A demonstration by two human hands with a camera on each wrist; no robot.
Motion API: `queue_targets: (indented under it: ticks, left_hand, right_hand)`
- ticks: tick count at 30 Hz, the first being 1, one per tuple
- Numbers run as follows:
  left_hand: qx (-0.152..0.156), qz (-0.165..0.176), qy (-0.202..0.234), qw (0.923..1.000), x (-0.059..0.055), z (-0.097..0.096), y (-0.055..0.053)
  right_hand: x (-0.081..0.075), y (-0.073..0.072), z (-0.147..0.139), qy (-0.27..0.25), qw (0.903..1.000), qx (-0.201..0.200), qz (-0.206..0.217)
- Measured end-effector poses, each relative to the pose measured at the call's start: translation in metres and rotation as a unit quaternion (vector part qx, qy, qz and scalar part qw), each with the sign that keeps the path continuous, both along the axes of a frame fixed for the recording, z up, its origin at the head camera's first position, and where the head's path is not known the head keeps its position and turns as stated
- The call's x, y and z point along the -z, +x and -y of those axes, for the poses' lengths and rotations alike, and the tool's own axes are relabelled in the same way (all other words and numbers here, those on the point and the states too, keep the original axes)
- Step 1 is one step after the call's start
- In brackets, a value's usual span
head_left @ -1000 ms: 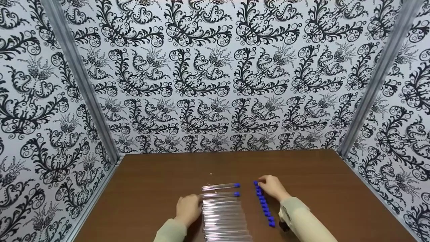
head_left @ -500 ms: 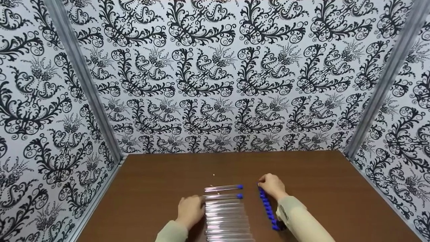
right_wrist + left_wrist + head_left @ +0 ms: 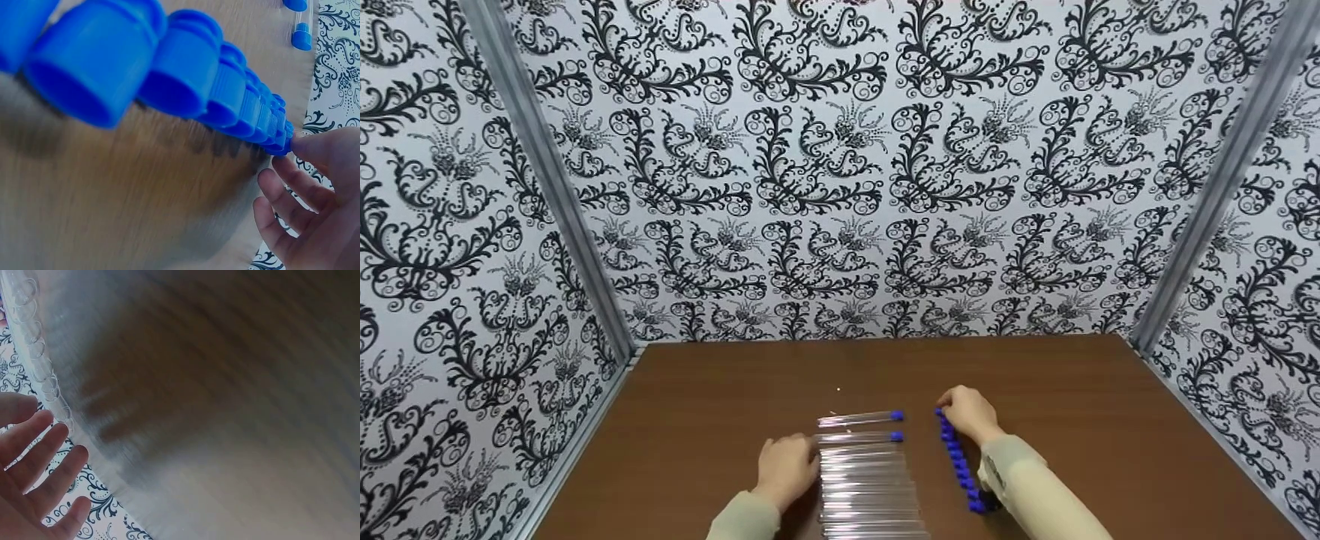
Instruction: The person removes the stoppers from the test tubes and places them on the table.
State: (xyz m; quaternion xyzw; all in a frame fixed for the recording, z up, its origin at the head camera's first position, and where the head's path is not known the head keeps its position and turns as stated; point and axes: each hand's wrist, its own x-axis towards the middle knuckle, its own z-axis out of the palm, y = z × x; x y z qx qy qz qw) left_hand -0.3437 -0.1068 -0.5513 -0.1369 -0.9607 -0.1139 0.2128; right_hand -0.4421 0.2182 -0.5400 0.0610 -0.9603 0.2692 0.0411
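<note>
Clear test tubes (image 3: 870, 487) lie side by side in a stack of rows at the table's front middle. Beyond them are two tubes with blue caps on: a far one (image 3: 855, 420) and a nearer one (image 3: 851, 438). My left hand (image 3: 787, 469) is at the left ends of the tubes, fingers spread and relaxed in the left wrist view, with fingertips right at the tube ends (image 3: 38, 349). To the right runs a line of loose blue caps (image 3: 958, 461), their hollow ends showing in the right wrist view. My right hand (image 3: 326, 197) pinches the farthest cap (image 3: 288, 138) between thumb and index finger.
The brown table (image 3: 697, 390) is enclosed by walls (image 3: 840, 187) covered in black-and-white scroll patterns, with grey metal posts (image 3: 547, 180) at the corners. A strip of bare tabletop separates the tubes from the caps.
The head view has shifted slightly, so everything on the table appears a little further right. Both hands stay at about the same places by the tubes and the caps.
</note>
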Motion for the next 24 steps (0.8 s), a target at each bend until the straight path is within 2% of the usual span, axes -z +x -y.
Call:
queue_targets:
  ticks: [4,10,14,18,21,24]
  left_hand:
    - [-0.003,-0.004,-0.002,1.0000,0.000,-0.001,0.000]
    - [0.005,0.005,0.008,0.9999,-0.002,0.001,-0.002]
    - [-0.003,-0.006,0.015,0.9999,-0.003,0.004,-0.004]
    - [-0.015,-0.007,0.011,0.9998,-0.002,0.005,-0.004]
    - [-0.021,0.008,0.007,0.9997,-0.002,0.004,-0.004]
    - [-0.026,0.033,0.011,0.9991,-0.003,0.002,-0.003]
  right_hand:
    - [-0.001,0.003,-0.003,-0.001,1.0000,-0.001,-0.010]
    - [-0.003,0.006,0.001,-0.022,0.9986,-0.001,-0.049]
    - [-0.005,0.014,0.015,-0.017,0.9944,-0.051,-0.091]
    - [-0.007,0.024,0.030,0.017,0.9841,-0.119,-0.131]
    - [-0.005,0.031,0.039,0.045,0.9785,-0.148,-0.137]
    - [0.000,0.037,0.044,0.071,0.9746,-0.160,-0.140]
